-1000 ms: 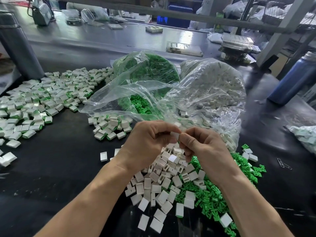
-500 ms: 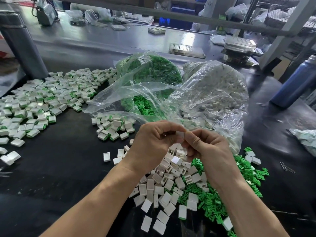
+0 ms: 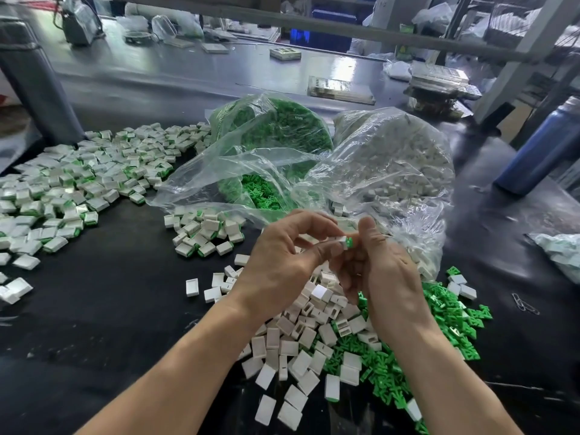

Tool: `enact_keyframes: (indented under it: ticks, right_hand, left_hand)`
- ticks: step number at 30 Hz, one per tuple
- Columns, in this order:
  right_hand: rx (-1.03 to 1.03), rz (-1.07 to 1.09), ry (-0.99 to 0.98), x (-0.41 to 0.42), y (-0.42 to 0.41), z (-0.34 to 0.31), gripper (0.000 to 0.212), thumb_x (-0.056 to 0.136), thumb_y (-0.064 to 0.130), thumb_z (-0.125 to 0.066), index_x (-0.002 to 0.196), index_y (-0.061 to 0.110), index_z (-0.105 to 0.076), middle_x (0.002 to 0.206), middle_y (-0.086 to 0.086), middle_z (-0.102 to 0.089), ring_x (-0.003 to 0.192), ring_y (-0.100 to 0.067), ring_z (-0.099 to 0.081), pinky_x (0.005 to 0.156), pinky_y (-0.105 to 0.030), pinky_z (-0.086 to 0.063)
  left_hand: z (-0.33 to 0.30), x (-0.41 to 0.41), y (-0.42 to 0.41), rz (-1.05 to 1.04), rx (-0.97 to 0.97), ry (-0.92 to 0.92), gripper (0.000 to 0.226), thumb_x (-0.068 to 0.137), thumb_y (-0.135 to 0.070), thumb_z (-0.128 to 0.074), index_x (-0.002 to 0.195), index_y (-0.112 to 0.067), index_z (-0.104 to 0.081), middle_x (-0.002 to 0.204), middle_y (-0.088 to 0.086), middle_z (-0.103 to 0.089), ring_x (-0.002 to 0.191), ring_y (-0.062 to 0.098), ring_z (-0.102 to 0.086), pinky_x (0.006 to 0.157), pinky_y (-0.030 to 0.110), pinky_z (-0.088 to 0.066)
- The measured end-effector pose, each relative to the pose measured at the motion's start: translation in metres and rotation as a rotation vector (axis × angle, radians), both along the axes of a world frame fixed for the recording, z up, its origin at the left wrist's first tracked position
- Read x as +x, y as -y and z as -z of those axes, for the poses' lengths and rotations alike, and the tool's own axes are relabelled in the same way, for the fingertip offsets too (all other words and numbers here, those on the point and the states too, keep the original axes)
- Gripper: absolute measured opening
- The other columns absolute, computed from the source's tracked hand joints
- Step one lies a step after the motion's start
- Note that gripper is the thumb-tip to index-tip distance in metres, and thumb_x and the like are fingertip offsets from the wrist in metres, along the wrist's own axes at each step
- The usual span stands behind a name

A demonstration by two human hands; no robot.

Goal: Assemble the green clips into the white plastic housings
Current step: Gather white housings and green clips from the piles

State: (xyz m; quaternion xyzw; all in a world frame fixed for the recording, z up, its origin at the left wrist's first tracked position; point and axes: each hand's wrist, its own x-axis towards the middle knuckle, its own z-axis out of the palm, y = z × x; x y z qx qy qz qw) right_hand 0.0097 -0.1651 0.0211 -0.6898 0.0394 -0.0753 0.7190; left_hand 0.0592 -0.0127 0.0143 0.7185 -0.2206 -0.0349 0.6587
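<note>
Green clip (image 3: pixel 349 243) and white housing (image 3: pixel 336 241) meet up in the air, between the two hands, above the loose pile on the black table (image 3: pixel 119 309). The left hand (image 3: pixel 282 262) pinches the white housing with its thumb and curled fingers. The right hand (image 3: pixel 386 274) holds the green clip at the open end of the housing, with its thumb pointing up behind it. The clip touches the housing, and a bit of green sticks out.

Right under the hands lies a heap of empty white housings (image 3: pixel 301 350). Beside it, to the right, lies a heap of loose green clips (image 3: pixel 439 318). The two heaps mix where they touch.

Behind the hands sit two clear bags. One bag holds green clips (image 3: pixel 276 127) and is open at the front. The other bag holds white housings (image 3: pixel 398 164) and sits just to its right.

A small bunch of finished pieces (image 3: pixel 204 230) lies left of the hands. A much bigger spread of finished pieces (image 3: pixel 78 183) lies far left on the table. A blue bottle (image 3: pixel 543 149) stands far right.
</note>
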Motion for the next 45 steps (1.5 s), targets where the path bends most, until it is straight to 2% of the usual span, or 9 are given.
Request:
enact_keyframes:
  ticks: [4, 7, 11, 15, 25, 30, 36, 41, 45]
  right_hand:
    - [0.08, 0.04, -0.124, 0.004, -0.009, 0.005, 0.062, 0.099, 0.067, -0.042, 0.072, 0.021, -0.074, 0.06, -0.005, -0.058, 0.05, -0.02, -0.049, 0.042, -0.031, -0.036]
    - [0.131, 0.07, -0.121, 0.008, -0.012, 0.005, 0.051, 0.098, 0.06, -0.044, 0.072, 0.029, -0.075, 0.056, 0.0, -0.052, 0.046, -0.015, -0.044, 0.039, -0.026, -0.034]
    - [0.191, 0.051, -0.058, 0.01, -0.014, 0.005, 0.052, 0.109, 0.045, -0.037, 0.076, 0.03, -0.074, 0.053, 0.004, -0.043, 0.045, -0.013, -0.038, 0.037, -0.025, -0.03]
    - [0.258, 0.054, -0.046, 0.012, -0.018, 0.005, 0.048, 0.101, 0.048, -0.041, 0.093, 0.015, -0.076, 0.052, 0.004, -0.039, 0.045, -0.013, -0.035, 0.038, -0.024, -0.028]
    - [0.207, 0.185, 0.061, 0.011, -0.03, 0.002, 0.047, 0.097, 0.04, -0.038, 0.076, 0.036, -0.08, 0.049, 0.012, -0.053, 0.042, -0.003, -0.045, 0.037, -0.02, -0.035]
    - [0.277, 0.202, 0.061, 0.013, -0.031, 0.005, 0.045, 0.095, 0.04, -0.041, 0.077, 0.031, -0.081, 0.06, 0.005, -0.068, 0.051, -0.003, -0.061, 0.042, -0.02, -0.045]
    - [0.34, 0.203, 0.087, 0.014, -0.031, 0.009, 0.042, 0.104, 0.032, -0.04, 0.091, 0.011, -0.074, 0.062, 0.001, -0.068, 0.051, -0.007, -0.063, 0.042, -0.02, -0.047]
    - [0.311, 0.216, 0.096, 0.014, -0.031, 0.008, 0.044, 0.113, 0.023, -0.034, 0.091, 0.008, -0.069, 0.055, 0.006, -0.064, 0.045, -0.002, -0.059, 0.04, -0.017, -0.045]
    - [0.321, 0.214, 0.114, 0.013, -0.033, 0.006, 0.044, 0.103, 0.035, -0.04, 0.085, 0.014, -0.075, 0.06, 0.0, -0.068, 0.051, -0.007, -0.064, 0.043, -0.019, -0.048]
  left_hand:
    - [-0.001, -0.006, 0.009, 0.054, -0.051, -0.047, 0.009, 0.09, -0.012, -0.078, 0.096, -0.018, -0.076, 0.121, -0.008, -0.069, 0.097, 0.022, -0.072, 0.093, 0.047, -0.059]
    - [-0.002, -0.009, 0.012, 0.078, -0.127, -0.08, 0.009, 0.09, -0.005, -0.077, 0.097, -0.01, -0.074, 0.12, 0.001, -0.071, 0.087, 0.029, -0.073, 0.084, 0.051, -0.062]
    - [-0.004, -0.011, 0.014, 0.089, -0.187, -0.096, 0.012, 0.09, -0.003, -0.075, 0.101, -0.002, -0.072, 0.118, 0.002, -0.072, 0.085, 0.033, -0.075, 0.076, 0.044, -0.064]
    - [-0.005, -0.012, 0.013, 0.099, -0.204, -0.099, 0.012, 0.091, -0.002, -0.073, 0.102, -0.003, -0.072, 0.118, 0.0, -0.073, 0.091, 0.031, -0.075, 0.076, 0.037, -0.064]
    - [-0.004, -0.014, 0.016, 0.102, -0.19, -0.086, 0.012, 0.091, -0.006, -0.074, 0.103, -0.008, -0.073, 0.114, -0.001, -0.076, 0.091, 0.023, -0.076, 0.071, 0.038, -0.064]
    - [-0.003, -0.014, 0.017, 0.077, -0.174, -0.068, 0.011, 0.092, -0.006, -0.074, 0.1, -0.013, -0.075, 0.113, -0.005, -0.076, 0.093, 0.019, -0.076, 0.074, 0.03, -0.063]
    - [-0.006, -0.015, 0.016, 0.074, -0.159, -0.067, 0.01, 0.093, -0.006, -0.073, 0.102, -0.008, -0.075, 0.113, -0.005, -0.077, 0.094, 0.019, -0.076, 0.074, 0.032, -0.064]
    - [-0.006, -0.015, 0.016, 0.057, -0.148, -0.055, 0.009, 0.093, -0.005, -0.073, 0.102, -0.006, -0.075, 0.112, -0.004, -0.077, 0.092, 0.019, -0.076, 0.073, 0.031, -0.064]
    - [-0.006, -0.015, 0.016, 0.059, -0.149, -0.057, 0.008, 0.093, -0.006, -0.073, 0.101, -0.007, -0.075, 0.112, -0.004, -0.077, 0.091, 0.019, -0.076, 0.07, 0.03, -0.063]
